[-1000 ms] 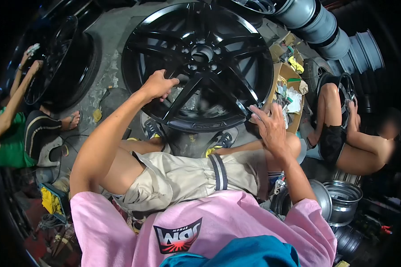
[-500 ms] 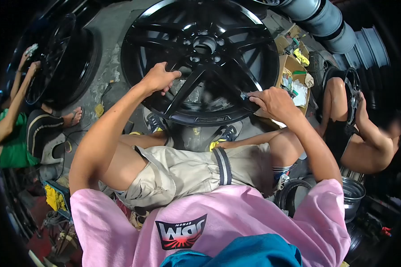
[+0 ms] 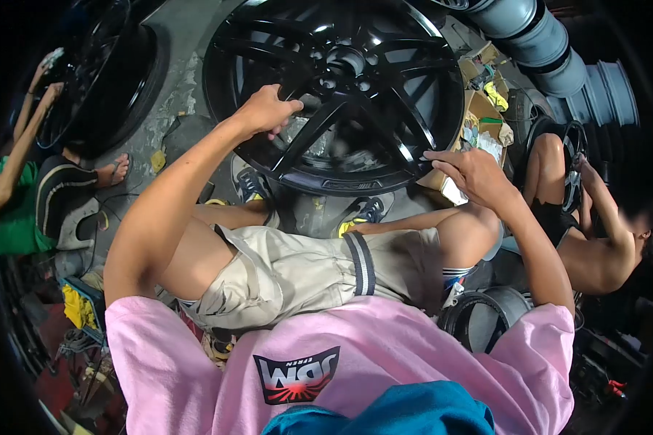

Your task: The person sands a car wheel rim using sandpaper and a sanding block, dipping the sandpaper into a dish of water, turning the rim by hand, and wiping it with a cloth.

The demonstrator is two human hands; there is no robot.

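A large glossy black alloy wheel stands tilted face-up in front of my legs, with paired spokes and a central hub hole. My left hand is closed round a spoke on the wheel's lower left side. At the wheel's lower right edge is my right hand, its fingers pressed together with the tips touching the end of a spoke near the lip. A small pale bit shows at those fingertips, too small to name.
Cardboard boxes with papers and a yellow cloth stand right of the wheel. Silver wheel barrels are stacked at the upper right. One co-worker sits at left by another black wheel; another at right holds a dark ring-shaped part.
My right hand has moved right, from the spoke toward the wheel's outer lip. My left hand stays on its spoke. The whole view has shifted slightly.
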